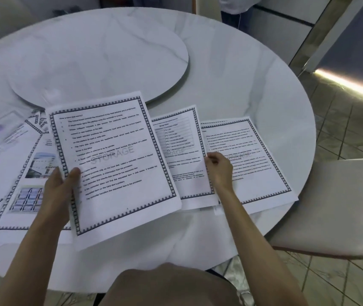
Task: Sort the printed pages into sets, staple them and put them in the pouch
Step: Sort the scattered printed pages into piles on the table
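My left hand (60, 188) holds a bordered text page with a STORAGE watermark (114, 160) by its left edge, thumb on top, lifted and tilted over the table. My right hand (219, 170) pinches the right edge of a page with a table printed on it (180, 151), which lies flat. Beside it on the right lies another bordered text page (257, 160), partly under my right hand. More printed pages with pictures (28, 173) are spread at the left. No stapler or pouch is visible.
The round white marble table (253, 80) carries a raised turntable disc (101, 58) at its middle. A pale chair seat (335, 206) stands close at the right. Tiled floor shows beyond it. My knee (169, 286) is at the bottom.
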A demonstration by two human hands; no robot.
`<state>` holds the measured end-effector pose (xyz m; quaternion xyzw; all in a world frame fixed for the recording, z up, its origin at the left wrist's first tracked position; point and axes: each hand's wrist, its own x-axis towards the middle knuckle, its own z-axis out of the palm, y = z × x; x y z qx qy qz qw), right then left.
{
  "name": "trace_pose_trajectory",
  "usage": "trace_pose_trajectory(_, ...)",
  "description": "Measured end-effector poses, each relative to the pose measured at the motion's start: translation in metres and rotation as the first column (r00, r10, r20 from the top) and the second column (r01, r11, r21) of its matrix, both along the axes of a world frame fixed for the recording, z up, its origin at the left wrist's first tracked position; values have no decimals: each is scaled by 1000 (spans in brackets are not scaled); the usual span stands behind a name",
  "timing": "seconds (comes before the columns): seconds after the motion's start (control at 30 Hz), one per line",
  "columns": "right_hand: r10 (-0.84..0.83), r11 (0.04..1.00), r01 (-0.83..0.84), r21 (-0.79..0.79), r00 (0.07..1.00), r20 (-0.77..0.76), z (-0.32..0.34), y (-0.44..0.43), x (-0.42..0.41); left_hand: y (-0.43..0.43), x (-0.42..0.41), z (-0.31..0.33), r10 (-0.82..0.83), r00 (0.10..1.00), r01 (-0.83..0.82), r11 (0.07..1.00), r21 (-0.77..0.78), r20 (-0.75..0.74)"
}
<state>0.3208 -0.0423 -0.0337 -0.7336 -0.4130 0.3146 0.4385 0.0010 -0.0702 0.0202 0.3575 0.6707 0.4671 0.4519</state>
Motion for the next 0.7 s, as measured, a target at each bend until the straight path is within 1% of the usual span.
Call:
trace_pose_trajectory(0.07, 77, 997, -77, -5, 997, 24, 0, -2, 6, -1, 3, -3, -16, 1000, 16, 1000, -14, 8)
trace_pose_trajectory(0.13, 91, 996, -92, 0, 991, 101, 3, -3, 19, 0, 4, -6, -14, 1000, 14, 1000, -27, 20)
trace_pose_trajectory(0.27, 3, 1000, -6, 7, 952, 307, 7, -7, 68, 1, 6, -11, -11, 1000, 12, 999, -42, 29)
trace_pose_trajectory(0.33, -33, 997, 60, -52, 908, 417, 5, -11, 95, 1, 7, -12, -13, 999, 15, 999, -49, 35)
trace_pose_trajectory(0.43, -57, 957, 203, -209, 834, 549, 1, -18, 126, 0, 10, -13, -23, 999, 25, 998, -57, 33)
trace_pose_trajectory(0.5, -40, 920, 262, -292, 803, 594, 2, -22, 137, 0, 10, -14, -22, 999, 23, 998, -57, 25)
trace_pose_trajectory(0.53, -36, 911, 272, -310, 801, 598, 2, -23, 140, 0, 10, -15, -24, 999, 25, 998, -59, 25)
trace_pose_trajectory(0.6, -32, 910, 271, -313, 799, 600, 3, -24, 143, 0, 11, -16, -25, 1000, 26, 998, -60, 17)
trace_pose_trajectory(0.7, -60, 922, 279, -267, 787, 614, 4, -22, 146, 0, 12, -16, -19, 1000, 20, 998, -59, 12)
